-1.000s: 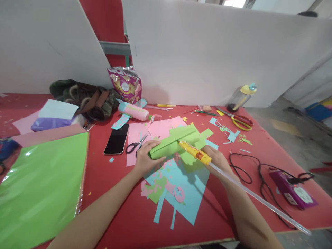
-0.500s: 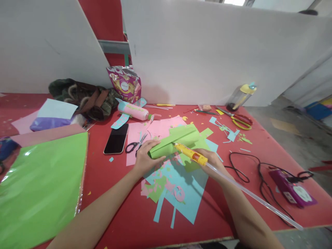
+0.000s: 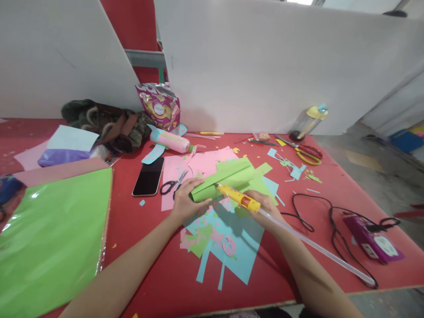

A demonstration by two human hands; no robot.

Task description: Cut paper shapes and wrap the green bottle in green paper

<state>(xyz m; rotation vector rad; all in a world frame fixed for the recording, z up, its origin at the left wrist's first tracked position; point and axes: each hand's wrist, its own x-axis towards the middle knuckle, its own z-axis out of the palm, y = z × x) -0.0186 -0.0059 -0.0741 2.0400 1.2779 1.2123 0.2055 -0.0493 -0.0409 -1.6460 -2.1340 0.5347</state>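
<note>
My left hand (image 3: 187, 199) grips the left end of a rolled tube of green paper (image 3: 228, 177), thumb below and fingers on top. A yellow hot glue gun (image 3: 239, 197) is in my right hand (image 3: 263, 207), its nozzle touching or very close to the paper's overlapping edge near the tube's left end. From the back of the gun a long clear glue stick (image 3: 318, 247) sticks out to the lower right. Under the tube lie pink paper (image 3: 205, 161), light blue paper (image 3: 243, 251) and many small scraps. Small black-handled scissors (image 3: 172, 184) rest beside my left hand.
On the red table stand a snack bag (image 3: 160, 106) and a tilted clear bottle (image 3: 308, 123). A phone (image 3: 149, 177), a pink paper-covered bottle (image 3: 170, 140), large scissors (image 3: 306, 152) and green sheets (image 3: 56, 238) lie around. A black cord (image 3: 326, 199) runs by a purple power strip (image 3: 372, 240).
The glue gun in my right hand has slid left along the paper edge, towards my left hand. My left hand and the green tube have stayed in place.
</note>
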